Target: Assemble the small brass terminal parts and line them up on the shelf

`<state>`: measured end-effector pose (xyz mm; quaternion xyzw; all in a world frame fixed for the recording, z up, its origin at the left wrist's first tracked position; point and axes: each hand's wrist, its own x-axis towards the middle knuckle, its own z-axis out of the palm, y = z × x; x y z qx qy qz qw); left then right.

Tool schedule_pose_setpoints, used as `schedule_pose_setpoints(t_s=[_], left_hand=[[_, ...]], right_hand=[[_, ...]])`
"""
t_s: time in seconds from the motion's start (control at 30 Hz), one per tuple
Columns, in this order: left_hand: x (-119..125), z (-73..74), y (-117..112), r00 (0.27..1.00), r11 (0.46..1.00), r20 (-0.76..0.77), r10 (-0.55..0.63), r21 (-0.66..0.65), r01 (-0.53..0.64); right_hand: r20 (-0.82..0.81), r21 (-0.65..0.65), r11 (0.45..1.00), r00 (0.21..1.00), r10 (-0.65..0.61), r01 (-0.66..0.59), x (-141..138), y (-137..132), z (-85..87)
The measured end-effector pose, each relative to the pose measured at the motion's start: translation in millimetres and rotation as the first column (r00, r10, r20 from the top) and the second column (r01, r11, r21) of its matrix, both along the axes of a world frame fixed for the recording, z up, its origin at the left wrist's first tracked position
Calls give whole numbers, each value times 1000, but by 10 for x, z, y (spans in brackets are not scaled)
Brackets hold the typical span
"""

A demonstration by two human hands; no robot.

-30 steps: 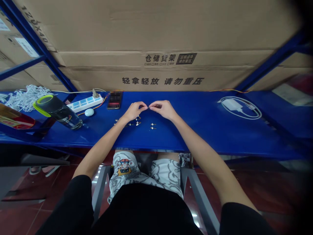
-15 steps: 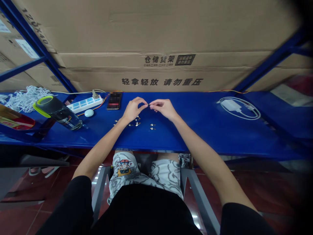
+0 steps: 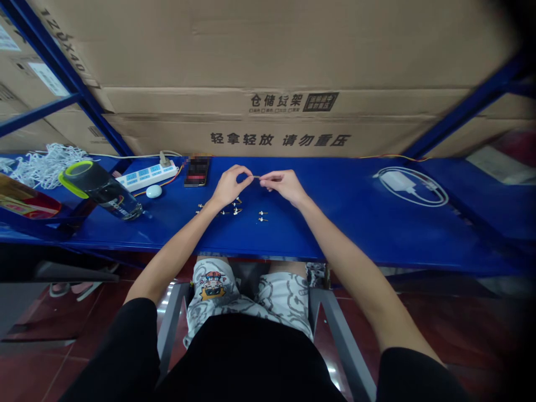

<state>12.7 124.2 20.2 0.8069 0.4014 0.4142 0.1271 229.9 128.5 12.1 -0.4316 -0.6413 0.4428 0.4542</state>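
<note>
My left hand (image 3: 231,185) is closed in a pinch, thumb against forefinger, on one end of a thin, pale pin-like piece (image 3: 257,177). At its other end are the pinched fingertips of my right hand (image 3: 285,185). The piece is too small to name and is held just above the blue table. Nearer to me lie two small white pieces with brass-coloured pins (image 3: 262,219). Several more such white pieces (image 3: 237,211) are scattered beside my left wrist, some partly hidden behind the forearm.
The blue tabletop (image 3: 355,223) carries a phone (image 3: 196,171), a white power strip (image 3: 146,176), a small round white object (image 3: 153,191) and a tilted water bottle (image 3: 103,190). White hooks (image 3: 52,164) lie piled left. A charger with cable (image 3: 397,181) lies right. Cardboard (image 3: 268,50) stands behind.
My right hand has drawn slightly to the right, so more of the thin piece shows between my fingertips. The view has shifted a little.
</note>
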Motion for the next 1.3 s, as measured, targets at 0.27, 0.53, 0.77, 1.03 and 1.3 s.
schedule_pose_setpoints(t_s=[0.27,0.53,0.77,1.03,1.3], left_hand=[[26,0,4,998,999,37,-43,-17,44],[29,5,-18,996,996,24,-84,-10,85],[23,6,1,998,998,14,-68,-15,68],[22,12,-5,997,997,12,-76,-8,76],[29,-8,-8,997,996,5,-83,-18,83]], right_hand=[[-119,-59,998,993,14,-22,-23,-89,103],[-123,-41,998,991,50,-55,-44,-75,80],[-110,-6,999,993,34,-35,-34,-67,87],[-79,31,999,997,21,-18,-33,-58,77],[-58,58,998,998,17,-14,-30,-65,89]])
